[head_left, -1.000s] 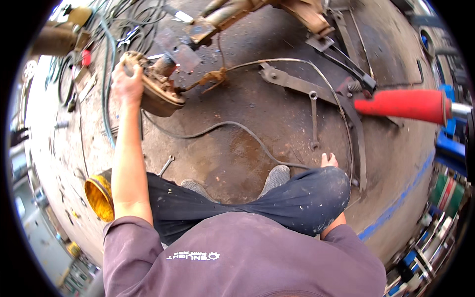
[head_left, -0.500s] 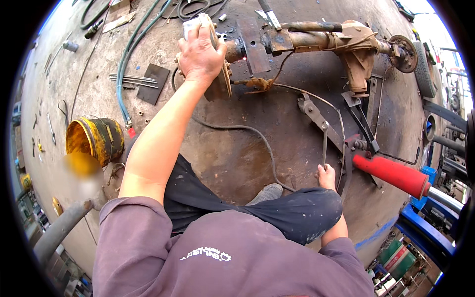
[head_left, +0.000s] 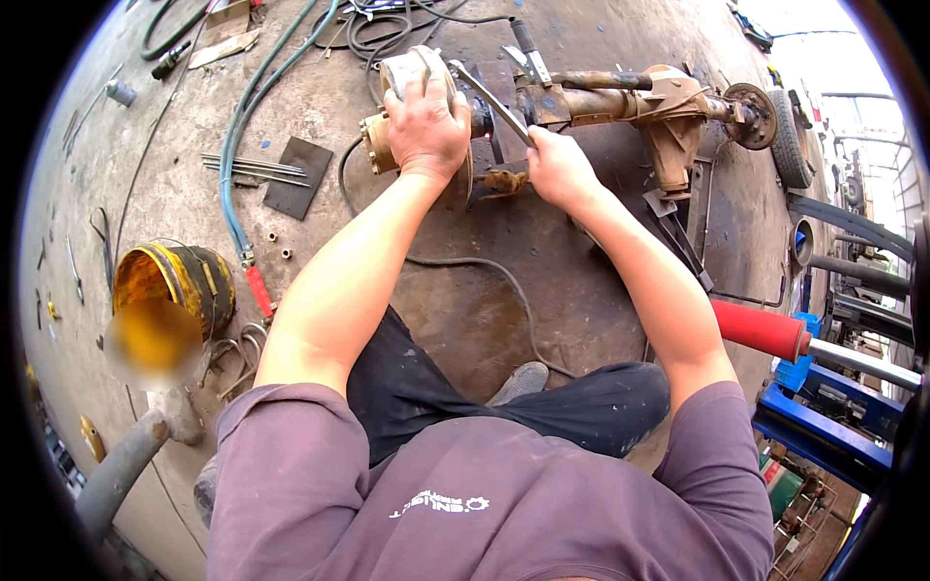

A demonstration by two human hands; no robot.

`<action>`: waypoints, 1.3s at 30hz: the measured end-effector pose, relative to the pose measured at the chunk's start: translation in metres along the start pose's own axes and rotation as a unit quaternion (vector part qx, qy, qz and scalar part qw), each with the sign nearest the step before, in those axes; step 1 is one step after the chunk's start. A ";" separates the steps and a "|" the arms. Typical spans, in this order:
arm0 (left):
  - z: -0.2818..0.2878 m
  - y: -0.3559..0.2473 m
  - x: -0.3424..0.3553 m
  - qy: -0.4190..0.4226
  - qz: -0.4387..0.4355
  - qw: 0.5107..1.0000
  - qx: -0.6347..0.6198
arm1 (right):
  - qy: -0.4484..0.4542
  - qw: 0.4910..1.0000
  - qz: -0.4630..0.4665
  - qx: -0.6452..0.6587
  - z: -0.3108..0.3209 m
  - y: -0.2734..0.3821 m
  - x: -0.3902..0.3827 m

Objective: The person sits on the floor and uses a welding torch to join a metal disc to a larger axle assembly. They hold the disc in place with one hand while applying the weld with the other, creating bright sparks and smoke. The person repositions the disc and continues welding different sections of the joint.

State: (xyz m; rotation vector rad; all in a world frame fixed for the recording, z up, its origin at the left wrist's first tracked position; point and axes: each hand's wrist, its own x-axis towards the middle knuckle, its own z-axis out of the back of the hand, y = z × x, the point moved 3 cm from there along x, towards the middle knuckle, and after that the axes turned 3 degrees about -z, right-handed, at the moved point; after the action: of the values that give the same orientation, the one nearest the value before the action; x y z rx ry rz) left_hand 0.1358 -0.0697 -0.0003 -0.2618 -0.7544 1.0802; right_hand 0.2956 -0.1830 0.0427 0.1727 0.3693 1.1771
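Observation:
A rusty vehicle axle [head_left: 596,105] lies across the floor ahead of me, with a wheel hub and round flange [head_left: 380,143] at its left end. My left hand [head_left: 426,131] is curled over the top of that hub, fingers bent on its pale face. A long metal wrench [head_left: 499,108] is in my right hand [head_left: 560,169], closed round its lower end. It slants up and left, its far end beside the hub behind my left fingers. Whether that end sits on a nut or bolt I cannot tell.
To the left stands a yellow-stained bucket [head_left: 215,286] near blue hoses [head_left: 235,145]. Thin rods lie by a dark metal plate [head_left: 298,179]. A black cable [head_left: 484,261] crosses the floor before my legs. On the right are a red cylinder [head_left: 760,329] and a blue frame [head_left: 823,426].
My right hand has come up from beside my right knee to the hub, bringing the wrench. The left hand stays on the hub, shifted slightly, and the view has moved a little.

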 end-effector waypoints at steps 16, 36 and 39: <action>0.003 0.001 0.000 -0.030 -0.030 0.999 -0.001 | 0.108 0.974 0.016 -0.197 -0.001 0.045 0.084; 0.002 0.002 -0.001 -0.013 -0.004 1.000 -0.006 | 0.092 0.984 0.010 -0.154 -0.028 0.026 0.076; 0.002 0.003 0.003 -0.011 -0.019 1.000 -0.003 | 0.000 0.997 -0.023 -0.077 -0.029 0.023 0.057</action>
State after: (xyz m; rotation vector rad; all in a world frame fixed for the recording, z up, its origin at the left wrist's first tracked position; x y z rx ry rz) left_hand 0.1328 -0.0661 0.0008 -0.2405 -0.7795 1.0460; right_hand 0.2836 -0.1231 0.0124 0.0303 0.2805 1.1558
